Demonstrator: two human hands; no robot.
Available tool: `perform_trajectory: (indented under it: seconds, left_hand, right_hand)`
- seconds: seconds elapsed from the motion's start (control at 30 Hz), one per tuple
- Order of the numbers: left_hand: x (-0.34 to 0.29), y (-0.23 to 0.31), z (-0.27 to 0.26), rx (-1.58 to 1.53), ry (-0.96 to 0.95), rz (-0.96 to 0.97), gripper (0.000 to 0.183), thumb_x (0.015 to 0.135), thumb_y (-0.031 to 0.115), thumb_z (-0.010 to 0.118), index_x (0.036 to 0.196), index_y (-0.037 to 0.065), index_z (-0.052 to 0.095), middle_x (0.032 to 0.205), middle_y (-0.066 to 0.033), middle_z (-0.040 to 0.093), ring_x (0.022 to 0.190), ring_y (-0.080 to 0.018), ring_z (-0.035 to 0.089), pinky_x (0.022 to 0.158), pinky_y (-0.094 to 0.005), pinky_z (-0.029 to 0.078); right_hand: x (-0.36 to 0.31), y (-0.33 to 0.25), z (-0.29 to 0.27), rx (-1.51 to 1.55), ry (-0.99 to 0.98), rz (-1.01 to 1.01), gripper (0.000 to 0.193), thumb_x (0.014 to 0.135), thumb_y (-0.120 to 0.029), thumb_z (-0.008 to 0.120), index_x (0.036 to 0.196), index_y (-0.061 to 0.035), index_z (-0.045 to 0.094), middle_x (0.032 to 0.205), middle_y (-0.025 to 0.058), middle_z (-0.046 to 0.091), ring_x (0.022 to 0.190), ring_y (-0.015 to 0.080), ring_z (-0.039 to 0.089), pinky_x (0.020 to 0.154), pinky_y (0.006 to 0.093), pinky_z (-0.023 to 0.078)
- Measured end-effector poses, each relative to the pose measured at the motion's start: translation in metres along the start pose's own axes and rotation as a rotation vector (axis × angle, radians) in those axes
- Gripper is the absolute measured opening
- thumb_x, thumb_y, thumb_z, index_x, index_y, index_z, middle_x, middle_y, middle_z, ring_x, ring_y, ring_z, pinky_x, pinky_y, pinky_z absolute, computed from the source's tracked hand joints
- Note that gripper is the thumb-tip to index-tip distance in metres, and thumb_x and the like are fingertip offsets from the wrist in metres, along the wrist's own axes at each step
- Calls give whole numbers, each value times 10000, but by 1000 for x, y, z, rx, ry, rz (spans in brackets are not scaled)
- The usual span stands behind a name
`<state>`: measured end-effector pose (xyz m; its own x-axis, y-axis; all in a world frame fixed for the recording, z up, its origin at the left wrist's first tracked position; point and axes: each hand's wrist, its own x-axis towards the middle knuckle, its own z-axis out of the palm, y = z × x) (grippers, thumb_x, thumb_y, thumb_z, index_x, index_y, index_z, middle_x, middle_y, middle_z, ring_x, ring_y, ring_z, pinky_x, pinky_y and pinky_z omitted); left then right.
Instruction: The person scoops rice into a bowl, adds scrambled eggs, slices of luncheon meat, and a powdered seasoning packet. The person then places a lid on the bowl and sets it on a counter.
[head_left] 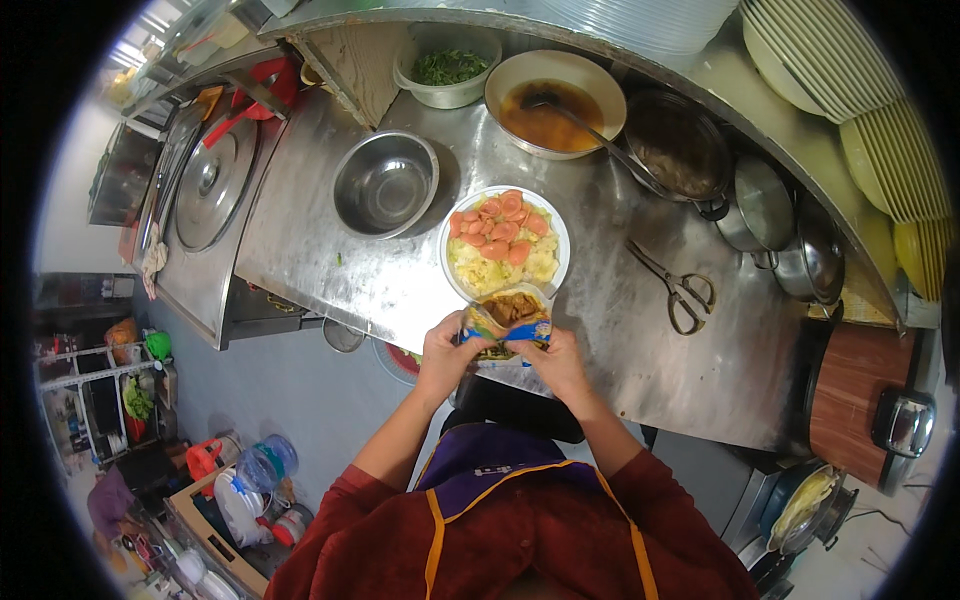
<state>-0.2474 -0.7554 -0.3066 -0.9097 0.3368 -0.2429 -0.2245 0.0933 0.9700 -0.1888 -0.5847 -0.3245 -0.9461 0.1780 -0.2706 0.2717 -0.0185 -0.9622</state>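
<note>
Pouch, blue and yellow with brown food showing in its gaping mouth, is up at the bench's near edge, left of the middle of that edge, just in front of the bowl of pale food topped with orange slices. From where I stand its far lip covers a bit of the bowl's rim; whether they touch, I can't tell. I'd guess it's light enough for fingertips, with a thin, bendy film that creases easily and a soft, wet load that sags to the bottom. Any sauce on the film would make it slippery, and squeezing the belly could push food out, so the two side edges by the mouth look the best places to hold. That is about where the hands are: the left hand pinches one side and the right hand the other, thumbs pointing inward, fingers curled and mostly hidden. Both forearms rise from the body's side and angle in toward each other over the bench's near edge, nearly matched, wrists close together. Scissors lie well apart, toward the bench's right end.
</note>
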Motion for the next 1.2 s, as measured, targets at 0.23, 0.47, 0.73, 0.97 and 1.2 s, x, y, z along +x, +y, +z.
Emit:
perform_trajectory:
  seconds: [0.23, 0.47, 0.73, 0.97, 1.2]
  left_hand:
    - [4, 4, 3, -191, 70, -131, 61, 864, 21, 637, 917, -10, 640, 897, -5, 636, 798, -60, 568, 742, -218, 472]
    - [8, 8, 2, -38, 213, -77, 184, 945, 117, 558, 808, -3, 584, 801, 13, 581, 682, -42, 473, 605, -206, 390]
    - [18, 16, -1, 215, 324, 42, 200, 939, 152, 542, 803, 6, 524, 628, -43, 491, 607, -95, 443, 572, -261, 390]
    - [13, 24, 1, 221, 265, -7, 180, 937, 140, 534, 831, -5, 540, 647, -46, 501, 627, -90, 448, 582, -268, 409]
    - [4, 30, 2, 256, 190, -126, 179, 917, 128, 550, 810, -14, 562, 645, -49, 507, 616, -100, 449, 578, -268, 407]
  right_hand:
    - [1, -10, 6, -44, 111, -15, 258, 863, -242, 669, 923, 9, 668, 658, 76, 640, 615, 71, 552, 574, 286, 461]
    - [7, -26, 14, -135, 235, 74, 342, 907, -287, 614, 807, 40, 627, 585, 156, 565, 538, 107, 503, 517, 339, 420]
    - [17, -55, 13, -385, 175, -26, 478, 918, -353, 574, 652, 43, 541, 587, 234, 542, 530, 388, 545, 501, 422, 401]
    - [11, -49, 5, -383, 209, -30, 472, 908, -366, 588, 652, 29, 553, 593, 236, 536, 546, 405, 544, 501, 441, 397]
    - [6, -46, -1, -304, 173, 141, 437, 918, -326, 601, 686, 37, 527, 538, 146, 492, 505, 125, 396, 489, 356, 383]
